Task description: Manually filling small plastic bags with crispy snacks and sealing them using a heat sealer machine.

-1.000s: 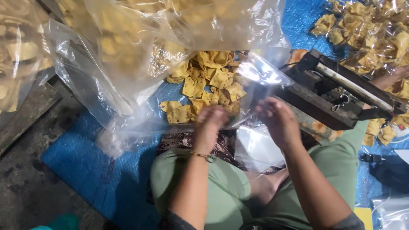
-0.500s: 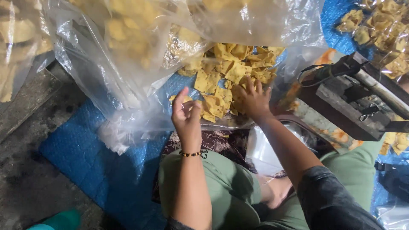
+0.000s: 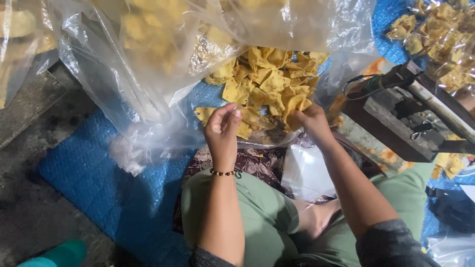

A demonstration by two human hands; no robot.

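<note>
Blue mat (image 3: 84, 173) floor: left hand (image 3: 222, 131) half-curled, empty, beside chip pile (image 3: 269, 81); right hand (image 3: 309, 121) closed on chips, gathering a handful.

A blue textured mat (image 3: 89, 173) covers the ground, with bare grey concrete floor (image 3: 29, 133) showing at the left. Directly on the mat lie a heap of yellow chips (image 3: 269, 81), large clear plastic bags (image 3: 148, 64) holding more chips, a dark patterned cloth (image 3: 257, 163) under the seated person, and a black sealing machine (image 3: 405, 113) at the right. A teal object (image 3: 59, 254) sits at the bottom-left corner
</note>
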